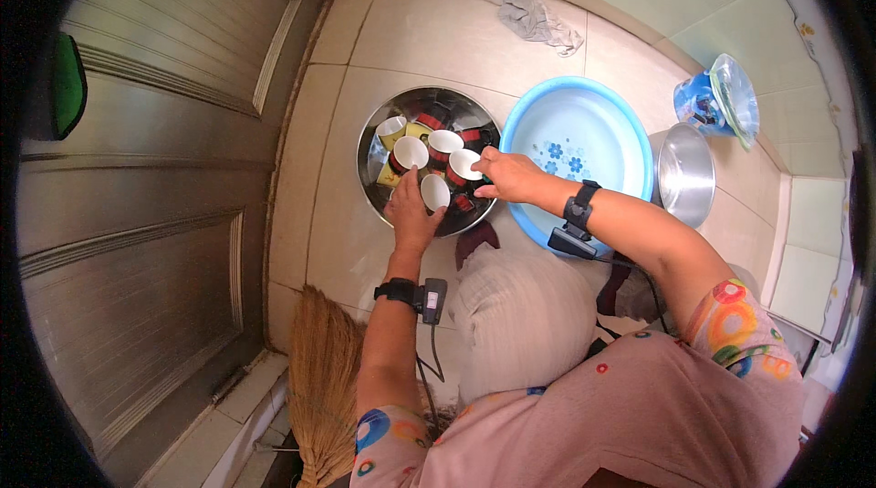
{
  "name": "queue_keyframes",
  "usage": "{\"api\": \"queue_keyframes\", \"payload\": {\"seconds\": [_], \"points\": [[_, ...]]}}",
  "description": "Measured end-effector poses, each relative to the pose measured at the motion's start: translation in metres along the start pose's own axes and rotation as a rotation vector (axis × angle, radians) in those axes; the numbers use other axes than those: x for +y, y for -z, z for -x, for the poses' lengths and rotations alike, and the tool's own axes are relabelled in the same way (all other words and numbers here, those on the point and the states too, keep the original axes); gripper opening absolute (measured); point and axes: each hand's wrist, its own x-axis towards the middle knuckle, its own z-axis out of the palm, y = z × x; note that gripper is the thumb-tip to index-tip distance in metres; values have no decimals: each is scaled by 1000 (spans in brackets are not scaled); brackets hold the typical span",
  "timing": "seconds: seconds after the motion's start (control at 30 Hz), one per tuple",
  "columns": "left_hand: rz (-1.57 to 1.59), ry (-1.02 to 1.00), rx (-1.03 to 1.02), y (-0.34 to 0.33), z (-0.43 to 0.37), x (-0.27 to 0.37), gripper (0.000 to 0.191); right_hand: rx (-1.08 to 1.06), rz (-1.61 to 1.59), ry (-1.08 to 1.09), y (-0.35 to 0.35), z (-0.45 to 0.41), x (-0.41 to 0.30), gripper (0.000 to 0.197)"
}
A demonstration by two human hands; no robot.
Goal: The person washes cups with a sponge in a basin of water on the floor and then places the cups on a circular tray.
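Observation:
A round steel basin (369,176) on the floor holds several cups with white insides and red, black or yellow outsides. My left hand (413,214) is around a white-lined cup (435,193) near the basin's front rim, thumb at its lower right and fingers along its left. My right hand (513,178) reaches over the basin's right side, its fingers at the rim and side of another cup (465,164). Something green shows beside those fingers. Further left stand a red-and-black cup (410,152) and a yellow cup (391,130); another cup (445,142) is behind.
Right of the basin stands a blue plastic tub (523,122) with printed flowers. Beyond it are a metal pot (686,173) and a blue printed container (701,99). A grey cloth (523,12) lies on the tiles. A straw broom (325,365) and a panelled door (171,145) are at left.

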Motion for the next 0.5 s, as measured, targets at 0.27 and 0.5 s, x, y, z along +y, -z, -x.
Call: {"api": "queue_keyframes", "payload": {"seconds": [0.27,0.5], "points": [[-148,-17,6,-13,2,6,92,6,101,61,-27,-17,4,29],[-42,-59,36,-12,0,0,80,45,100,-23,-32,-23,-3,21]]}}
